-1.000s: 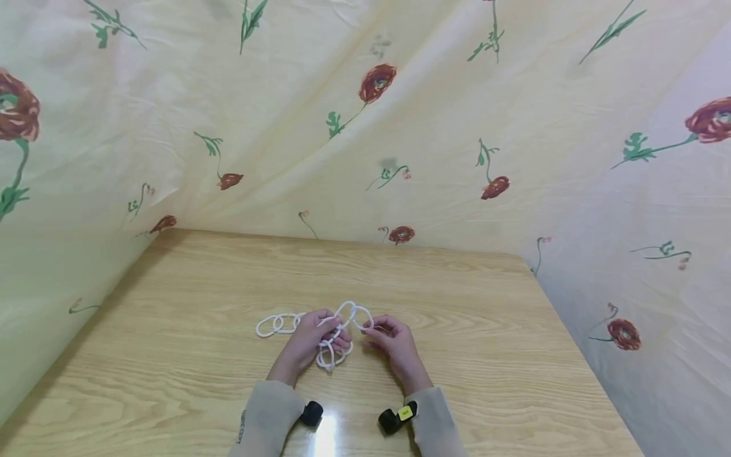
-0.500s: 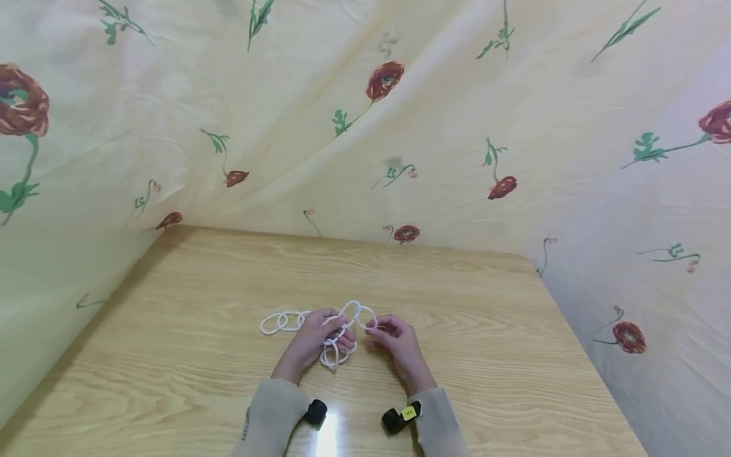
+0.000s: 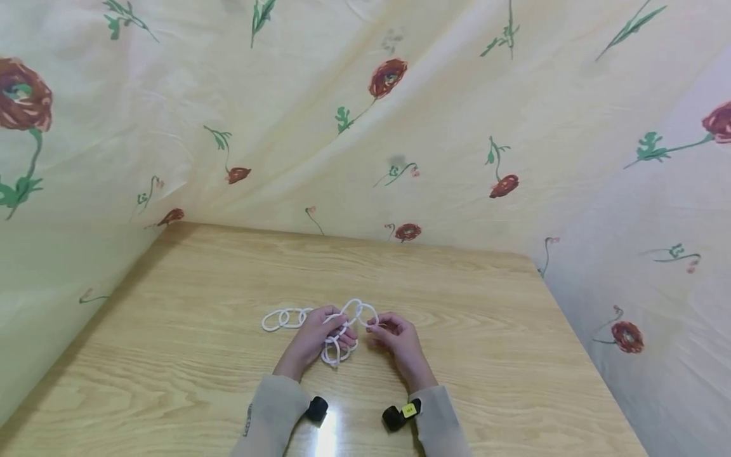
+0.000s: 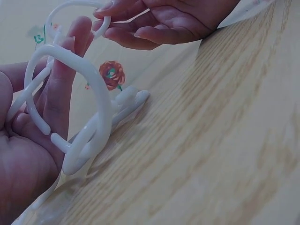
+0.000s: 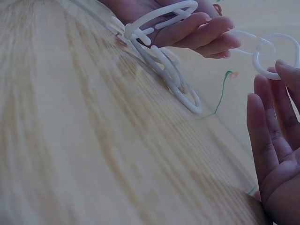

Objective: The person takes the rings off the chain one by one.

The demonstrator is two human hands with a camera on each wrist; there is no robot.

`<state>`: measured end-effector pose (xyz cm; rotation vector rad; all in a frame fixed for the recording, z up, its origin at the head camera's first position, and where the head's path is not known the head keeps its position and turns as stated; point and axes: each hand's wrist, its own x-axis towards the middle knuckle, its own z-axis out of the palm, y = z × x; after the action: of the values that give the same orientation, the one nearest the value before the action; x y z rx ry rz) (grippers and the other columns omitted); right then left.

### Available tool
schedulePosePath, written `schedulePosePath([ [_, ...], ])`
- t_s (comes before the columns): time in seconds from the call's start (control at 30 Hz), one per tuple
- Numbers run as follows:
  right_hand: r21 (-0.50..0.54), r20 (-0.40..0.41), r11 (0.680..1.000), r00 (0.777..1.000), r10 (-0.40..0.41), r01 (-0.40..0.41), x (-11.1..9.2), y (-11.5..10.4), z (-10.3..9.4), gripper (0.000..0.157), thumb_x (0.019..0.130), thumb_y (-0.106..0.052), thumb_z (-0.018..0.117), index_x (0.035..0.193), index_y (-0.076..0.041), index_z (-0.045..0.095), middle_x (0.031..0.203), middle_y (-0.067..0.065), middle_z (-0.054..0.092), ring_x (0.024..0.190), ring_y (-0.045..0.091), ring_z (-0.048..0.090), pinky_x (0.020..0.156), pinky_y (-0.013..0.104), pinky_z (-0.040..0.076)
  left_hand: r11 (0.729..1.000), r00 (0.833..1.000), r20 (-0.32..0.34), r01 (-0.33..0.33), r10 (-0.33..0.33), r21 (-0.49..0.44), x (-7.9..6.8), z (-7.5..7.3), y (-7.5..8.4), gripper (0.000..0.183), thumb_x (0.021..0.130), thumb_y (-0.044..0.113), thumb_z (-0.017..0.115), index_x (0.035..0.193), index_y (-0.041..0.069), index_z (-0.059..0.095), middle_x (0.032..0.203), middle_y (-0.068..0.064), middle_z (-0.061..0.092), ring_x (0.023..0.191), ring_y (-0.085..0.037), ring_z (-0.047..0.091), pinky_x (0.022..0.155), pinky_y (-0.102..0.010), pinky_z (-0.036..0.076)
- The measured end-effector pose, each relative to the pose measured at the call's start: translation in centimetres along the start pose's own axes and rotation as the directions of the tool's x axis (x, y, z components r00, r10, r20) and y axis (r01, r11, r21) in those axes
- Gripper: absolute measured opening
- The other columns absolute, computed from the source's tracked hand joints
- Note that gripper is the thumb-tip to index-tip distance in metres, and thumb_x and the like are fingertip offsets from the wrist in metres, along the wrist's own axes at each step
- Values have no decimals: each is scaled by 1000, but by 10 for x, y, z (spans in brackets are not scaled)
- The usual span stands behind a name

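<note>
A white plastic chain of open oval links (image 4: 104, 110) runs between both hands in the middle of the table. My left hand (image 3: 311, 334) holds the chain's middle, thumb over it in the head view, with several links hanging below the palm. One link near the palm has a visible gap in the left wrist view. My right hand (image 3: 398, 343) pinches the link at the chain's right end (image 5: 267, 73) between thumb and fingertips, its other fingers loosely extended. To the left of my left hand, more links trail on the table; where they meet the hand is hidden.
The light wood table (image 3: 485, 330) spreads around the hands. Floral cloth (image 3: 285, 114) hangs behind it and along both sides. Black wrist cameras (image 3: 393, 419) sit at both sleeve cuffs.
The head view has shifted slightly, moving table and hands a little rightward in the picture. Both hands keep nearly the same grip on the chain.
</note>
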<state>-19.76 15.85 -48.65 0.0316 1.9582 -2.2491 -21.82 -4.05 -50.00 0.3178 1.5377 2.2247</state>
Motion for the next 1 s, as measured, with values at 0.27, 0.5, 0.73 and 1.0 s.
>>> schedulePosePath([
  [0.27, -19, 14, 1000, 1000, 14, -13, 2, 0, 0, 11, 86, 0, 67, 93, -8, 63, 91, -3, 69, 86, 11, 68, 75, 25, 61, 1000, 1000, -21, 9, -9, 2, 0, -1, 0, 12, 101, 10, 49, 93, 1, 48, 70, -4, 70, 63, -10, 69, 58, -21, 60],
  [0.5, -29, 3, 1000, 1000, 5, -5, 2, 0, -1, 11, 86, 0, 67, 95, -5, 63, 91, -2, 69, 85, 11, 67, 76, 25, 61, 1000, 1000, -9, 19, -19, 3, 1, 1, 1, 11, 101, 9, 47, 93, 2, 48, 71, -3, 70, 63, -9, 69, 58, -20, 59],
  [0.73, -35, 4, 999, 1000, -8, 8, 2, 1, -3, 11, 85, -1, 68, 94, -6, 64, 91, -2, 69, 85, 11, 67, 75, 23, 60, 1000, 1000, -9, 23, -23, 7, 1, 3, 2, 12, 100, 11, 49, 93, 1, 47, 70, -3, 70, 62, -10, 68, 58, -20, 59],
  [1.0, -25, 4, 1000, 1000, 11, -11, 2, 0, -1, 13, 85, 0, 66, 94, -8, 63, 91, -2, 69, 85, 11, 67, 75, 24, 60, 999, 999, -17, 32, -32, 17, 1, 1, 3, 13, 101, 10, 48, 92, 1, 46, 70, -4, 70, 63, -10, 69, 60, -21, 60],
])
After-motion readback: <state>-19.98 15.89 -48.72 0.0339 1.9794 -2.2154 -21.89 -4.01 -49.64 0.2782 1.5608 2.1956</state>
